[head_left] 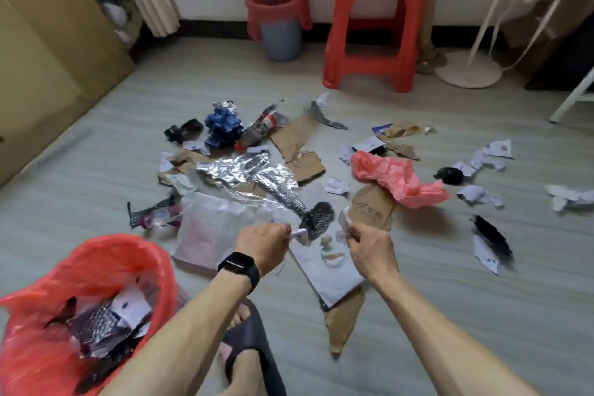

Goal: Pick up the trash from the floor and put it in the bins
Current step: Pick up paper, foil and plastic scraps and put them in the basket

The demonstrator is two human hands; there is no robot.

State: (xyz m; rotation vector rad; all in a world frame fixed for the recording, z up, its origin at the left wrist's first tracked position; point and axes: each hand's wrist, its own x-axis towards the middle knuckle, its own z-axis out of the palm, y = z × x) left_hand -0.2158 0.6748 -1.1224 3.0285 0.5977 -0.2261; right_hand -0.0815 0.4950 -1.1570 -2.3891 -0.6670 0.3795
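Trash is strewn over the grey floor: crumpled silver foil, a clear plastic bag, a crushed bottle, torn cardboard, a red plastic bag and several paper scraps. My left hand, with a black watch on its wrist, pinches a small white scrap. My right hand pinches another white paper scrap. Both hands hover above a grey mailer bag. A bin lined with a red bag stands at the lower left, partly filled with trash.
A second bin with a red liner stands by the far wall, left of a red plastic stool. A fan base is at the right, cardboard panels at the left. My foot in a black slipper is below my arms.
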